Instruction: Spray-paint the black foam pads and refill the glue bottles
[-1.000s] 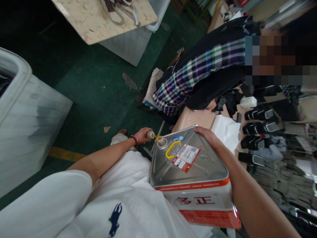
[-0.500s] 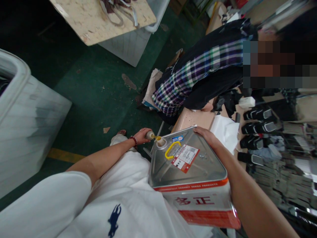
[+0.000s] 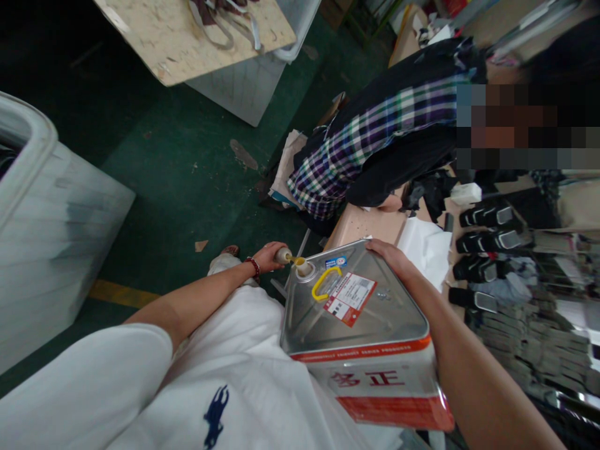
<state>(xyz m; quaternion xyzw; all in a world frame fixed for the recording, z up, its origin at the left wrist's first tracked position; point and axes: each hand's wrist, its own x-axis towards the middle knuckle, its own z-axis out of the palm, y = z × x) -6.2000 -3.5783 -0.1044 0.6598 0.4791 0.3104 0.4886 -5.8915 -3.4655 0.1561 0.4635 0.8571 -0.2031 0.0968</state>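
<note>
My left hand (image 3: 270, 256), with a beaded bracelet at the wrist, is wrapped round a small pale bottle (image 3: 283, 255). The bottle's mouth faces the spout (image 3: 304, 267) of a large rectangular metal can (image 3: 365, 325). A yellowish stream runs across the short gap between spout and bottle. The can is tilted against my body and has a yellow handle (image 3: 327, 284), a red-and-white label (image 3: 350, 299) and red markings on its side. My right hand (image 3: 387, 253) grips the can's far top edge; some fingers are hidden behind it.
A co-worker in a plaid top (image 3: 370, 131) sits at a workbench (image 3: 365, 225) with white sheets and dark pieces. Black shoe-like items (image 3: 487, 240) stand at the right. Large pale bins (image 3: 70, 231) and a board (image 3: 164, 56) stand on the green floor at the left.
Almost nothing differs. The yellowish stream still runs from the can into the bottle, and both hands keep their places.
</note>
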